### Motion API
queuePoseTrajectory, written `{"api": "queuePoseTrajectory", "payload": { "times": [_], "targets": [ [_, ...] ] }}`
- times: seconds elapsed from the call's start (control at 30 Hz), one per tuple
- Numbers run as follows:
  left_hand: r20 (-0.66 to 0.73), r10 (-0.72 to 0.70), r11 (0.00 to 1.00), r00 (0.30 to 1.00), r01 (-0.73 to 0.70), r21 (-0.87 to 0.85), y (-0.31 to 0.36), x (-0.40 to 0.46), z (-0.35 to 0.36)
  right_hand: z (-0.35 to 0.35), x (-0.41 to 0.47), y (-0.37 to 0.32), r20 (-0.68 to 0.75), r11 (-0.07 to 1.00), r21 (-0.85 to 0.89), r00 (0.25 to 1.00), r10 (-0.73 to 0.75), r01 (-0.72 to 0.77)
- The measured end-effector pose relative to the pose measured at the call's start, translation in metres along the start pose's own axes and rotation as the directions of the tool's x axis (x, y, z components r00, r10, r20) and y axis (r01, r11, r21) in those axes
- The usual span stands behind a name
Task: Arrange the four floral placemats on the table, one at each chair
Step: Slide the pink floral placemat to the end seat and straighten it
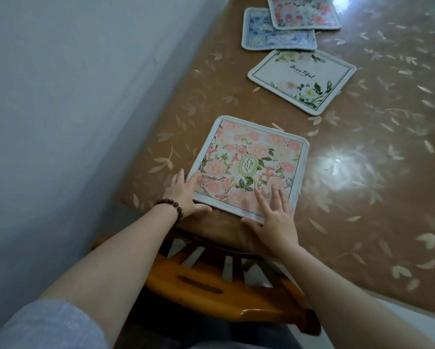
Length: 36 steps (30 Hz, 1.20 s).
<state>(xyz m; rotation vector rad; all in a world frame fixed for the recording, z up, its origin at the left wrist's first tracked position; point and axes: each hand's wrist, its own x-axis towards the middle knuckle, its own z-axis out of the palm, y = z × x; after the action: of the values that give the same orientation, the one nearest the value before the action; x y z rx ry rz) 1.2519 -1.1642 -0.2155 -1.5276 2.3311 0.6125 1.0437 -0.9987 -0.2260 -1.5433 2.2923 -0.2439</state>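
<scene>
Wall hard on my left, so no room that side. My left hand (186,195), fingers spread flat, presses the near-left corner of the pink garden placemat (249,167); my right hand (274,215) lies flat and open on its near edge. I'm squaring this first mat above the wooden chair (224,278), close to the table (375,172) edge. Three remain: the white "Beautiful" mat (302,80) further up, then the blue mat (267,34) overlapped by the pink-and-red mat (304,11). Next I reckon I reach for the white one; plenty of open tabletop to my right.
</scene>
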Motion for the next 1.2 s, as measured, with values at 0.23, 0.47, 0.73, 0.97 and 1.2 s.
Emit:
{"api": "queuePoseTrajectory", "payload": {
  "times": [0.23,0.47,0.73,0.97,1.2],
  "targets": [
    [-0.013,0.008,1.000,1.000,-0.008,0.015,0.007,0.006,-0.001,-0.010,0.002,0.034,0.056,0.968,0.045,0.968,0.244,-0.247],
    [-0.044,0.014,0.993,0.999,-0.019,-0.116,0.011,0.000,0.008,-0.007,0.004,0.034,0.135,0.969,-0.014,0.960,0.244,-0.245],
    [-0.069,0.018,0.989,0.997,-0.028,-0.143,0.002,-0.014,0.014,-0.006,-0.007,0.030,0.122,0.976,0.046,0.971,0.207,-0.214],
    [0.008,-0.047,0.997,0.999,0.047,-0.064,-0.015,-0.046,0.027,0.004,-0.033,0.017,0.164,0.981,0.020,0.968,0.189,-0.195],
    [-0.008,-0.059,0.998,0.998,0.059,0.026,-0.018,-0.053,0.021,-0.005,-0.039,0.013,0.181,0.980,-0.007,0.964,0.197,-0.199]
  ]
}}
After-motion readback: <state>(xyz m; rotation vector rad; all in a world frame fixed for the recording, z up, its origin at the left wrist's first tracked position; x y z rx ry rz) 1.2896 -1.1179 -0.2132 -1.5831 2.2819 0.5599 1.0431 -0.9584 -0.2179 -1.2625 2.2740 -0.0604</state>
